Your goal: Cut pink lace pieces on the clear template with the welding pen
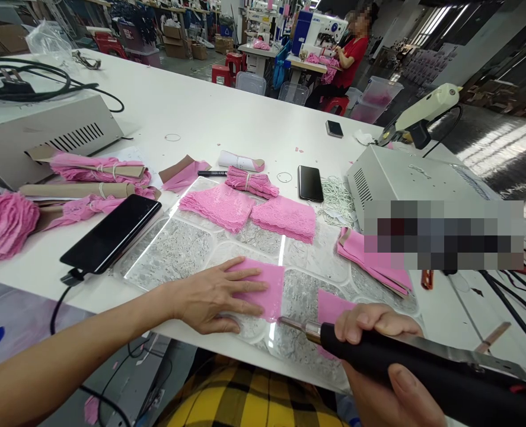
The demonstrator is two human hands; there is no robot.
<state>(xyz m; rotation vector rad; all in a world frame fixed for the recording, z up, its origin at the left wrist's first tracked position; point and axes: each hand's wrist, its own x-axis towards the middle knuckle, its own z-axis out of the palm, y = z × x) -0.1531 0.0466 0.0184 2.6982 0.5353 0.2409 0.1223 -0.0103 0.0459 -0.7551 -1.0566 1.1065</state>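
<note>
My left hand (218, 293) lies flat, fingers spread, pressing a small pink fabric square (269, 287) onto a clear glass plate (174, 249) over a grey patterned sheet. My right hand (381, 356) is wrapped round a black hand-held cutting tool (423, 367). The tool's metal tip (289, 323) rests at the lower edge of the pink square. A second pink piece (329, 307) lies just right of the tip, partly hidden by my right hand.
Pink lace stacks (245, 207) lie at the plate's far side, more pink bundles (5, 225) at left. A phone (111, 232) lies on a cable, another phone (310, 182) farther back. Grey machine boxes (405, 178) stand on both sides. A person sews in the background.
</note>
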